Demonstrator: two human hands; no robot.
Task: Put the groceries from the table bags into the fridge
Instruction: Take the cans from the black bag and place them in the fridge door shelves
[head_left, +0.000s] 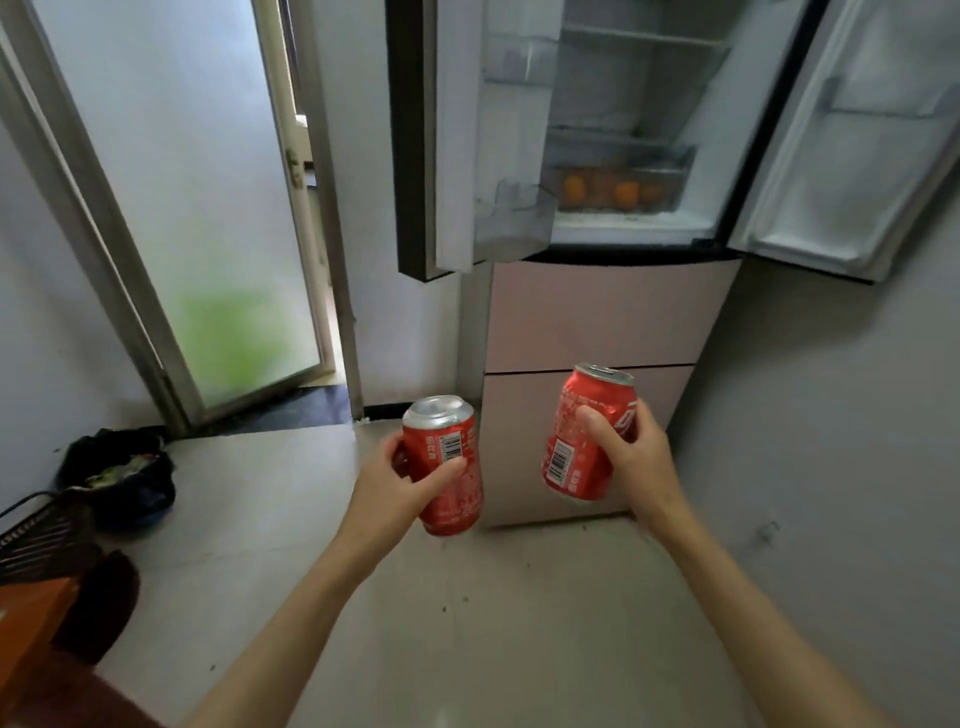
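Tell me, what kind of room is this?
Probably a kitchen in a home. There is a fridge with its doors open and oranges inside, a tiled floor, and a frosted glass door beside it.

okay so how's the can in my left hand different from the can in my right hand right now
The left can stands nearly upright, while the right can tilts with its top leaning right. The left can is held lower, the right can higher and nearer the open fridge. Both are red soda cans with barcodes showing, each gripped round its body by one hand: left hand, right hand.
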